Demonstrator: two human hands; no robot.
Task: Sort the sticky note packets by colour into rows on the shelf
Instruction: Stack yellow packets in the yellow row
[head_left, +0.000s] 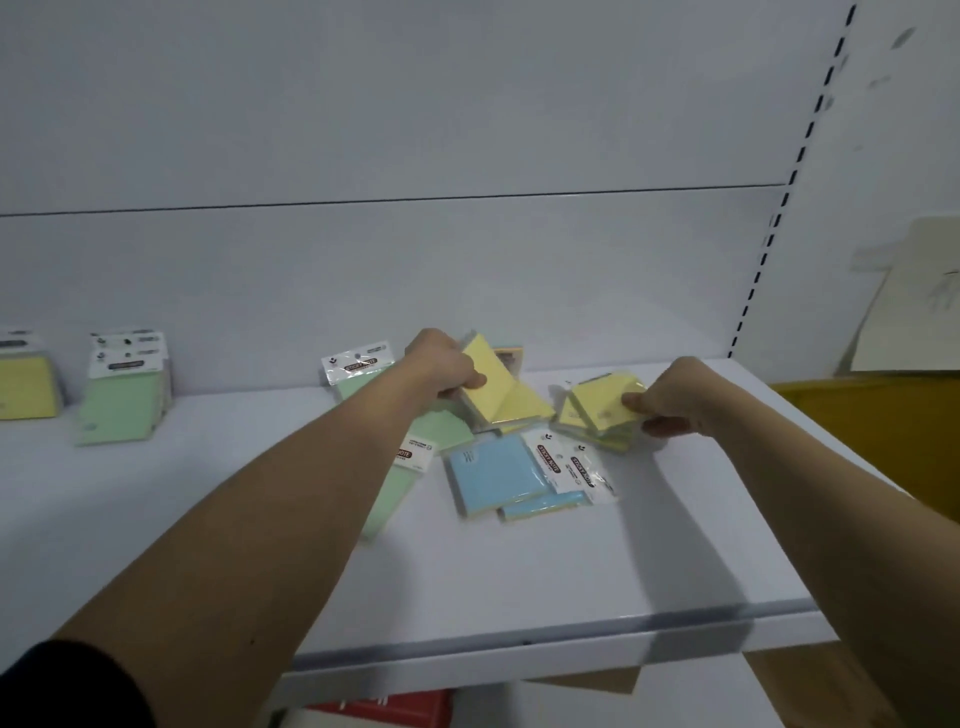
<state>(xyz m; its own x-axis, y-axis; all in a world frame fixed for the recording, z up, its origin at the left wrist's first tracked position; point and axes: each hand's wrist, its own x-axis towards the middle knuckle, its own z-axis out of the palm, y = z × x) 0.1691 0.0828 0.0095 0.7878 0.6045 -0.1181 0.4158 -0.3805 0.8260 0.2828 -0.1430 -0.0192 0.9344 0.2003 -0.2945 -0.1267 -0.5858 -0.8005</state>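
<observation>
Hidden: green packets (415, 441) partly under left forearm; far-left yellow packet (26, 387) cut by frame edge; label print blurred.
L hand (441, 369): arm stretched fwd, grip closed on yellow packets (501, 392), tilted up off shelf (519, 561).
R hand (675, 397): grip pinching yellow stack (600, 408) at its right edge.
Blue packets (498, 478): flat on shelf, just in front of both hands.
Left rows: green stack (124, 400) leaning at back wall.

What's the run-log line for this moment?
left hand: holds yellow packets | right hand: grips yellow packet | blue packets: unsorted on shelf
</observation>
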